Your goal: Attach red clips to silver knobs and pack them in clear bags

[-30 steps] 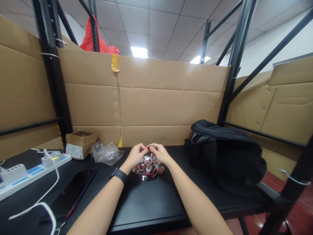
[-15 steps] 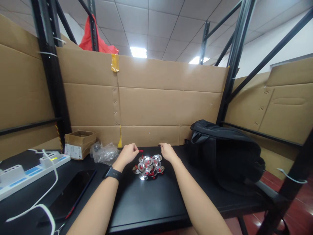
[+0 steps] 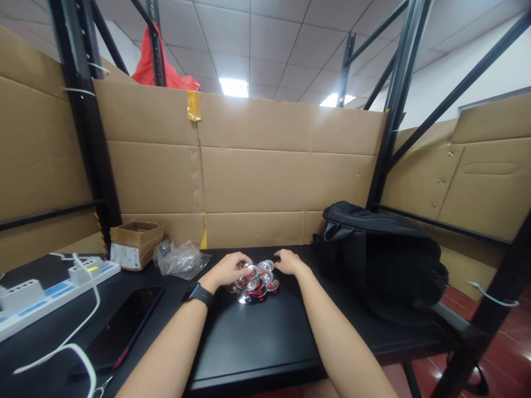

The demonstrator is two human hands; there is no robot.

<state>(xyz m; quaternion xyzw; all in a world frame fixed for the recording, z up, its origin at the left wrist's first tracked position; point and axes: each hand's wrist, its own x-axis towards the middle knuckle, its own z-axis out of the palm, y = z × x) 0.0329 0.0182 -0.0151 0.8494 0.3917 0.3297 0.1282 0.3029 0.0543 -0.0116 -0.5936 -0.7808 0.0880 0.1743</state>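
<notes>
A: In the head view, where was the pile of shiny metal discs [image 3: 257, 284]?

B: On the black bench [image 3: 253, 342], near the middle, heaped together, with red bits showing among them.

A: And the left hand [image 3: 228, 269]?

B: It reached in from the pile's left, its fingers over the discs on that side and partly hiding them. A dark watch [image 3: 201, 294] sat on that wrist.

A: Was its grip pinching anything?

B: I couldn't tell; the fingertips were lost among the discs.

A: What about the right hand [image 3: 290, 262]?

B: Just beside the pile's far right edge, with its fingers bent toward the discs. Whether its grip was spread or pressed together was too small to make out.

A: What lay around them?

B: Crumpled clear plastic [image 3: 181, 261] lay to the left, beside a small cardboard box [image 3: 143, 243] without a closed top. Nearer the person, on the left, were a dark phone [image 3: 126, 323] and a white power strip [image 3: 60, 293].

A: And on the other side?

B: A black backpack [image 3: 385, 265] stood well to the right of the discs, in front of the cardboard wall [image 3: 257, 177].
</notes>
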